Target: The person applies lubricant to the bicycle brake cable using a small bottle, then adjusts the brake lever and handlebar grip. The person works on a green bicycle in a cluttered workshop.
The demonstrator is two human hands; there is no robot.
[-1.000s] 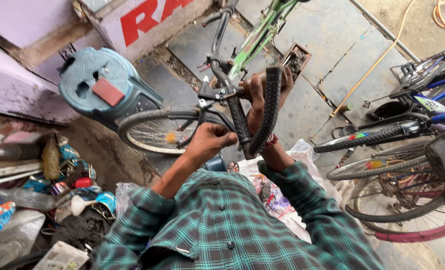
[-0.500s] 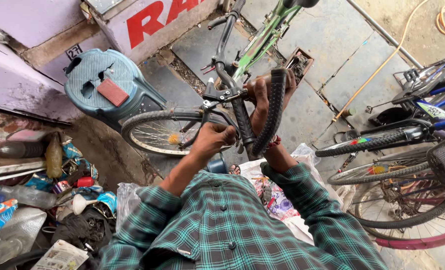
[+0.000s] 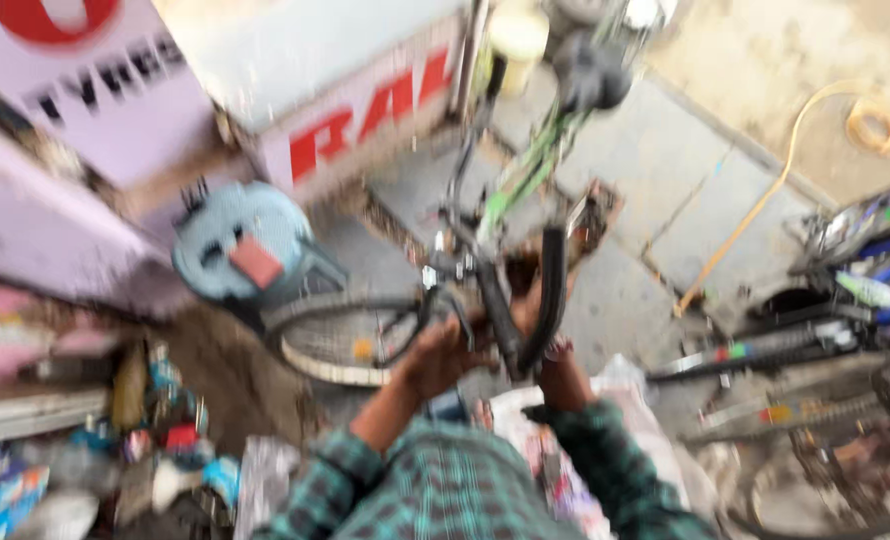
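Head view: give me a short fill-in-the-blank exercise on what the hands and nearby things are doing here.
1. Both hands grip a folded black bicycle ____.
2. The left hand and right hand come out of checked ____ sleeves.
3. The round stool to the left of the wheel is light ____.
4. The coiled hose on the ground at upper right is ____.

Missing words: tyre; green; blue; yellow

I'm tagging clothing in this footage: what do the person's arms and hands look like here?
Both arms wear a green-and-dark checked shirt, sleeves pushed up so the forearms are bare. The left hand and right hand are bare, with no gloves; the picture is too blurred to show any rings or a watch.
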